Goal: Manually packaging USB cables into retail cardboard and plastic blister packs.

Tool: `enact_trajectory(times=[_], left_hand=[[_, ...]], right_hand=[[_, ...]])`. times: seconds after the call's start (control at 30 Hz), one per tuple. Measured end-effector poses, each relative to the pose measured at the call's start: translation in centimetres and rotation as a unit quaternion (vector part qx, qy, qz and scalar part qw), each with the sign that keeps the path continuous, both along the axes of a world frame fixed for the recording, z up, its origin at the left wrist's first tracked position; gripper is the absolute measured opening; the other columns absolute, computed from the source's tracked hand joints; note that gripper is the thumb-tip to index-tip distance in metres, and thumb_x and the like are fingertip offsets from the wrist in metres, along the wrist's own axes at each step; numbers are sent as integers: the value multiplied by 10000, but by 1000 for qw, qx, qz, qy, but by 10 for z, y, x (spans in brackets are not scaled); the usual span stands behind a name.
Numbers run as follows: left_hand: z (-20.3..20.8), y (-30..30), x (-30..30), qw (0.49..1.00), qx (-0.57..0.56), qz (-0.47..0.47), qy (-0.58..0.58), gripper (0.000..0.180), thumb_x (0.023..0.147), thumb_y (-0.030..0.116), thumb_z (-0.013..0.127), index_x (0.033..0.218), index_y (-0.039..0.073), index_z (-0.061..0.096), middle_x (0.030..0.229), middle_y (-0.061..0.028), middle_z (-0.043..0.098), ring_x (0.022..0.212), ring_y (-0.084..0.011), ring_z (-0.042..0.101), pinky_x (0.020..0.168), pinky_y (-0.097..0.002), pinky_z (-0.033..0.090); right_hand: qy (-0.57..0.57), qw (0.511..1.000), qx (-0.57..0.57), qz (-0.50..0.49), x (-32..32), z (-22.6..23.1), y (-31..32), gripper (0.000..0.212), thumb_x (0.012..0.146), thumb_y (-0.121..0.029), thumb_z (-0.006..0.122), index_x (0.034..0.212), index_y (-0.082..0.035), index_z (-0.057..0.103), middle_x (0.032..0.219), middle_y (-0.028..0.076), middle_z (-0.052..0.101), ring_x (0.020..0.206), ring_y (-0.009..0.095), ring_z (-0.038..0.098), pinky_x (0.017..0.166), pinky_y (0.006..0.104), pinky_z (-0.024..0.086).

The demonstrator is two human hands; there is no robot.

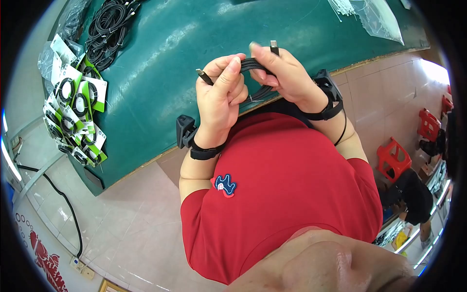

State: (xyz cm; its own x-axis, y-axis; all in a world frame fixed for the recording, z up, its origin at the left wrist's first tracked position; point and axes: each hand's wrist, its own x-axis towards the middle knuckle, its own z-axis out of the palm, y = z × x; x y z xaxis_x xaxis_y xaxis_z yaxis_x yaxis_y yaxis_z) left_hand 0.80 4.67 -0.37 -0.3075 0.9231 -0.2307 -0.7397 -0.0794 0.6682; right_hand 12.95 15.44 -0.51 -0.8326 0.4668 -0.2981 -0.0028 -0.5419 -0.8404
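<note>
A black cable (256,64), gathered into a bundle of several loops, is stretched between my two hands above the near edge of the green table. My left hand (221,90) pinches the bundle's left end between thumb and fingers. One metal-tipped plug (205,77) pokes out at that hand's left side. Around the right end of the loops curl the fingers of my right hand (288,77), its thumb raised and slightly smeared. Another plug (274,47) points away from me just beyond this hand. The lower loops are partly hidden behind my fingers.
Carded cables in green-and-white packaging (73,109) are piled along the left of the green table (180,117). Loose black cables (109,29) lie heaped behind them. At the far right is a clear bag (377,19) beside white ties (342,7). A red stool (394,158) stands right.
</note>
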Motion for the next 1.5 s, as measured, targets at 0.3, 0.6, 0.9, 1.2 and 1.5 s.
enact_trajectory(times=[0.3,0.6,0.9,1.2,1.5], left_hand=[[-1,4,-2,995,5,6,-99,191,972,202,561,994,36,653,563,71,350,441,-32,273,411,-206,228],[-8,6,-5,984,-3,35,-173,294,995,324,509,934,66,636,550,63,325,442,-45,268,419,-205,253],[-6,6,-8,985,-11,-37,-170,296,1006,297,488,951,50,642,547,61,322,446,-41,266,415,-210,241],[-2,6,-1,996,-29,-42,-74,277,1009,239,481,1065,14,631,561,69,319,458,-31,264,414,-204,238],[-4,17,-3,994,-26,-33,-100,277,1002,237,491,1098,2,603,581,57,369,469,-37,319,430,-200,298]], right_hand=[[3,997,-78,-6,-7,0,-1,471,986,-392,468,598,-129,417,477,-63,346,447,50,278,467,221,240],[-31,996,-65,45,-6,-2,3,474,989,-391,464,598,-129,413,480,-63,341,446,45,271,455,220,223],[-35,998,-37,23,-2,-10,2,481,996,-408,452,604,-131,418,493,-56,357,447,43,275,449,220,221],[-30,996,-61,64,-2,-12,10,473,997,-403,460,612,-128,446,500,-50,365,474,43,315,481,218,264],[-17,999,-43,5,-3,-15,12,477,988,-381,495,582,-142,422,497,-50,360,471,51,320,488,226,278]])
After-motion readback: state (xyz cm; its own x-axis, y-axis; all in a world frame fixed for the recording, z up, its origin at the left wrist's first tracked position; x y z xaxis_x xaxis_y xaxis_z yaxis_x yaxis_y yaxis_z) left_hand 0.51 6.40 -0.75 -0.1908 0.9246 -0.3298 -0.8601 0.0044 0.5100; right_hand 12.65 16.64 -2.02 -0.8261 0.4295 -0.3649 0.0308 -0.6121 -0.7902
